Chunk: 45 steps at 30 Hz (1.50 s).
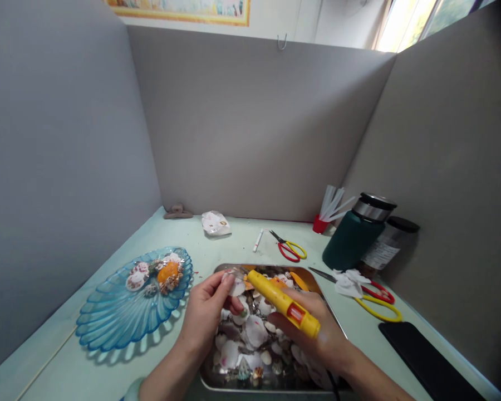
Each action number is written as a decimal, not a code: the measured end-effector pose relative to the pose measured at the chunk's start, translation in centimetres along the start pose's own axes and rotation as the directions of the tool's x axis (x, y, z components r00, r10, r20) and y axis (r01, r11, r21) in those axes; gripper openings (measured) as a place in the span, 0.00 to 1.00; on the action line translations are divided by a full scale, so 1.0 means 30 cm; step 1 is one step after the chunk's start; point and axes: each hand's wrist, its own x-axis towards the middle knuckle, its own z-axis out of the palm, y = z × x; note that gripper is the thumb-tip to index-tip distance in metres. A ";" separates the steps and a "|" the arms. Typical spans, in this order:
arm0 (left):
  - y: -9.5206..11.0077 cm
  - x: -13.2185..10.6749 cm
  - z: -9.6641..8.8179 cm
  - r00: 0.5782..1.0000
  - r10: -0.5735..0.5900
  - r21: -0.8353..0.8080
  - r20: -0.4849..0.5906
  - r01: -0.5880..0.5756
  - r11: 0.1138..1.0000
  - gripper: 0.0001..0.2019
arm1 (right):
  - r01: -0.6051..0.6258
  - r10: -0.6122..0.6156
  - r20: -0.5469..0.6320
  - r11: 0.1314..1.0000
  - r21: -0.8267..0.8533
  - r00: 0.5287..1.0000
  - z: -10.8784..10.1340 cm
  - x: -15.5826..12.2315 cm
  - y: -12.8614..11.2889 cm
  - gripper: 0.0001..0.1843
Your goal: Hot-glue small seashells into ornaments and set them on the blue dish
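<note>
head view: i have a white shell [237, 288] above the metal tray [250, 389], near its far left corner, pinched between the thumb and fingertips of my left hand [206, 306]. my right hand [328, 331] is wrapped around a yellow glue gun [275, 294], its nozzle [244, 270] pointed at the shell; whether the two touch, i can't tell. to do this well, i'd judge, i should hold the shell by its rim, steady both wrists, aim at one small spot and leave my fingertips clear of the nozzle, which may be hot. loose shells [256, 331] fill the tray, which sits at the near edge of the table [236, 250]. toward the left edge, a blue dish [125, 317] carries a cluster of shells [167, 273]. near the right edge stand a green bottle [346, 240] and a jar [401, 238]; the jar's label [382, 254] has print too small to read. the white packet [216, 223] by the far edge is marked, but not legibly, and i find no brand on glue gun or bottle.
</note>
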 end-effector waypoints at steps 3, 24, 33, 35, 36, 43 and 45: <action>-0.006 0.002 -0.002 1.000 0.002 0.006 0.004 -0.002 1.000 0.19 | -0.005 0.005 0.028 1.000 0.008 1.000 0.000 -0.001 0.001 0.08; -0.003 0.004 0.003 1.000 0.022 0.001 -0.016 -0.022 1.000 0.20 | -0.059 0.061 0.048 0.998 -0.031 0.997 -0.006 -0.002 -0.006 0.10; -0.003 0.002 -0.001 0.999 0.003 -0.029 -0.052 -0.004 1.000 0.19 | -0.082 0.084 0.040 0.996 -0.043 0.996 0.000 -0.007 0.015 0.10; -0.005 0.003 -0.002 0.998 -0.005 -0.039 -0.064 0.002 0.999 0.20 | -0.073 0.075 0.038 0.996 -0.045 0.996 0.001 -0.007 0.018 0.10; -0.007 0.004 -0.003 0.998 -0.007 -0.044 -0.066 0.004 0.999 0.20 | -0.067 0.069 0.036 0.997 -0.043 0.997 0.001 -0.007 0.018 0.10; -0.014 0.006 -0.006 0.998 0.000 -0.064 -0.066 -0.004 0.998 0.19 | -0.052 0.054 0.057 0.998 -0.041 0.997 0.000 0.000 0.005 0.10; -0.011 0.005 -0.004 0.998 -0.003 -0.055 -0.063 0.000 0.998 0.19 | -0.047 0.050 0.056 0.998 -0.041 0.997 0.002 0.001 0.003 0.10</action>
